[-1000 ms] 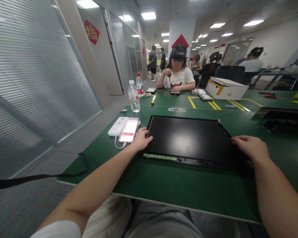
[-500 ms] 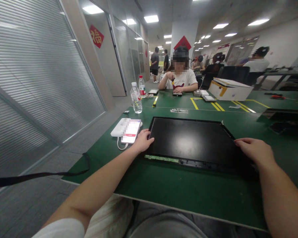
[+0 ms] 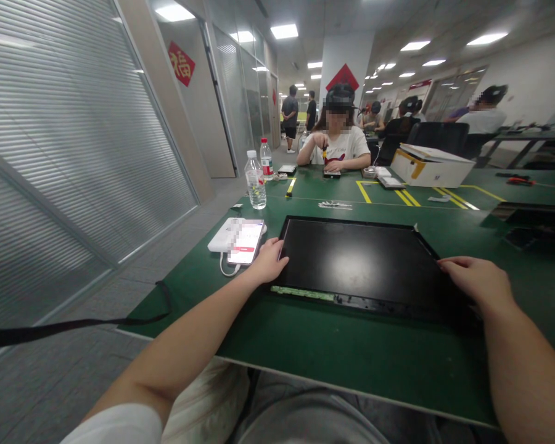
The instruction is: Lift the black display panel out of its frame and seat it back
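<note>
Counter: smooth green top across the middle of the frame, yellow lines on its far part.
Black panel: right of centre, flat and rectangular, thin-rimmed, its satin face catching a pale glare.
White box: upper right, yellow patch on one side, a dark mark too small to read.
Red diamond: upper left, on a door, bearing the gold character 福.
Clear bottle: ribbed plastic, white cap, beside a red-capped bottle; label writing illegible.
Left hand: clamped on the panel's left edge.
Right hand: well apart from the left, pinching the right edge.
Phone: left of centre, overlapping a white slab; lit screen, red bar, text blurred.
Green strip: narrow, along the panel's near edge.
</note>
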`<state>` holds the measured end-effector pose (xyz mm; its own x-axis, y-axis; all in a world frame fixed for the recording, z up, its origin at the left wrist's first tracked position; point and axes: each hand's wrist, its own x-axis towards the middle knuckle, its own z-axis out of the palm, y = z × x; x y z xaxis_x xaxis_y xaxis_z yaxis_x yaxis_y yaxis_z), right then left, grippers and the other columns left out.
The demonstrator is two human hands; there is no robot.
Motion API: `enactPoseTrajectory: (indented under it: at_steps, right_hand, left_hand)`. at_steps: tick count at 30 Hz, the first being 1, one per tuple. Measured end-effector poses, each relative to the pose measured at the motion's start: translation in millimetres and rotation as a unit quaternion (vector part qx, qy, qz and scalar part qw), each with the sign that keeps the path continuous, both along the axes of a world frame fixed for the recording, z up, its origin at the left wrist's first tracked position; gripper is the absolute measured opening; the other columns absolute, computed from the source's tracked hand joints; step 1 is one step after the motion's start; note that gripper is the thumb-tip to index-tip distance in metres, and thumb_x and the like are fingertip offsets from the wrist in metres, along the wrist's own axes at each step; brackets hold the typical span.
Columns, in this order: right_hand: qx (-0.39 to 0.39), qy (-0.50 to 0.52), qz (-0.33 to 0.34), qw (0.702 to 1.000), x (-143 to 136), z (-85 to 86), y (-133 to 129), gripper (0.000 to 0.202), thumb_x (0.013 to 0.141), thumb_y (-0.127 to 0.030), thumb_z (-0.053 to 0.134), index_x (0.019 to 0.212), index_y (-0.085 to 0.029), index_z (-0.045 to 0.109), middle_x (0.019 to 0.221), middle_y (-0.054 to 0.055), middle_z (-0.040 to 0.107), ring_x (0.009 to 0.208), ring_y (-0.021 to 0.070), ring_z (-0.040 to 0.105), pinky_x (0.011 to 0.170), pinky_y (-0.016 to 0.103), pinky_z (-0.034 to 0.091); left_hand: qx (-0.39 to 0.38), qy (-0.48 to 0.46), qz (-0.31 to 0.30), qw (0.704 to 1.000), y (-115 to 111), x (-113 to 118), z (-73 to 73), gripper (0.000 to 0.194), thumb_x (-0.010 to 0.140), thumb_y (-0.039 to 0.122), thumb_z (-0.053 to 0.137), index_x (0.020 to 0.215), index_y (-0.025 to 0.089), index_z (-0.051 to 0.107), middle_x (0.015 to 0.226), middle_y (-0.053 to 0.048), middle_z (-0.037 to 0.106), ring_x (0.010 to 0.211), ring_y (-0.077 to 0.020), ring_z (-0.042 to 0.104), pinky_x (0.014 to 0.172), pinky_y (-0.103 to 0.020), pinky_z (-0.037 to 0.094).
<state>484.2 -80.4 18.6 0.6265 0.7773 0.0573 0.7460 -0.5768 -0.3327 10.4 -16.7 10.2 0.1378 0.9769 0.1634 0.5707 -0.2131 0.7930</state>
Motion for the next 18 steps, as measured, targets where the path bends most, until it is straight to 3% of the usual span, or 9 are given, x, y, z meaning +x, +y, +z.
enactPoseTrajectory:
  at_steps: [3,6,12,15,18]
  right_hand:
    - [-0.004,-0.008,-0.001,1.0,0.2,-0.9,0.7,0.046,0.082,-0.053,0.052,0.105,-0.029,0.085,0.111,0.011,0.079,0.097,0.0346,0.071,0.074,0.04,0.052]
    - [-0.013,-0.009,-0.005,1.0,-1.9,-0.1,0.7,0.047,0.084,-0.052,0.052,0.107,-0.029,0.085,0.112,0.011,0.079,0.096,0.0323,0.071,0.072,0.038,0.052]
    - [-0.027,-0.002,-0.011,1.0,-8.6,5.1,-0.1,0.051,0.085,-0.051,0.05,0.114,-0.027,0.084,0.116,0.011,0.079,0.104,0.0339,0.07,0.075,0.038,0.052]
    - [-0.027,0.001,-0.019,0.999,-9.9,5.9,-0.2,0.051,0.084,-0.051,0.051,0.114,-0.027,0.084,0.115,0.011,0.079,0.103,0.0339,0.07,0.075,0.038,0.052]
    - [-0.016,0.003,-0.019,1.0,-10.3,5.7,-0.8,0.049,0.083,-0.051,0.052,0.111,-0.028,0.085,0.112,0.011,0.079,0.099,0.0337,0.069,0.074,0.039,0.052]
  left_hand:
    - [0.029,0.018,-0.038,0.999,-6.8,-3.1,5.9,0.049,0.071,0.022,0.085,0.12,0.02,0.074,0.154,-0.019,0.056,0.151,-0.043,0.042,0.128,-0.054,0.029]
    - [0.061,0.055,-0.108,0.991,-12.0,-9.2,13.4,0.044,0.072,0.028,0.088,0.114,0.023,0.079,0.145,-0.017,0.064,0.146,-0.0441,0.047,0.126,-0.057,0.032]
    - [0.073,0.194,-0.232,0.95,-15.8,-15.7,28.7,0.048,0.085,0.035,0.083,0.129,0.02,0.075,0.143,-0.017,0.067,0.137,-0.0374,0.059,0.118,-0.049,0.043]
    - [0.061,0.241,-0.272,0.93,-16.4,-16.6,33.5,0.048,0.092,0.035,0.077,0.137,0.018,0.071,0.149,-0.018,0.063,0.14,-0.0346,0.058,0.119,-0.047,0.043]
    - [0.047,0.248,-0.29,0.923,-15.6,-19.7,35.5,0.055,0.089,0.037,0.081,0.141,0.021,0.069,0.159,-0.018,0.055,0.146,-0.0359,0.052,0.12,-0.049,0.041]
